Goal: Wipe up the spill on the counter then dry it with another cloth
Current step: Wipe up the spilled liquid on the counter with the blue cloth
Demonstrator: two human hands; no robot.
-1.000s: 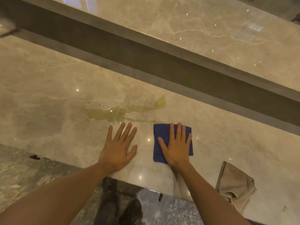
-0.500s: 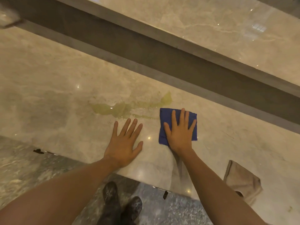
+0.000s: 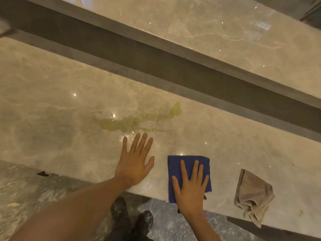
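Counter (image 3: 52, 105): a polished beige marble slab with pale veining and small glints of reflected light; its near edge runs from lower left toward lower right.
Spill (image 3: 137, 121): one thin, glossy, yellow-green puddle of irregular outline is seen on the counter, its long axis lying roughly left to right, with a wider lobe at the right end nearer the back edge.
Blue cloth (image 3: 188, 164): one soft, matte, folded square is laid flat at the near edge of the counter, well short of the spill and to its right; its lower left corner is seen hanging over the edge.
Beige cloth (image 3: 251, 193): one plush, crumpled cloth is left in a loose heap to the right of the blue cloth, apart from it, with one corner drooping past the counter edge.
Left hand (image 3: 134, 164): pressed flat on bare marble with fingers spread and pointed at the spill, the fingertips just short of it; nothing is held.
Right hand (image 3: 191, 190): laid palm down on the blue cloth with fingers splayed and pointed away from the body; the cloth is pinned, not gripped.
Back ledge (image 3: 156, 65): a dark brown band is seen behind the counter, with a second glossy marble surface beyond.
Shoes (image 3: 132, 216): two dark perforated shoes are seen on the speckled floor below.
Count: two cloths, two hands, one spill.
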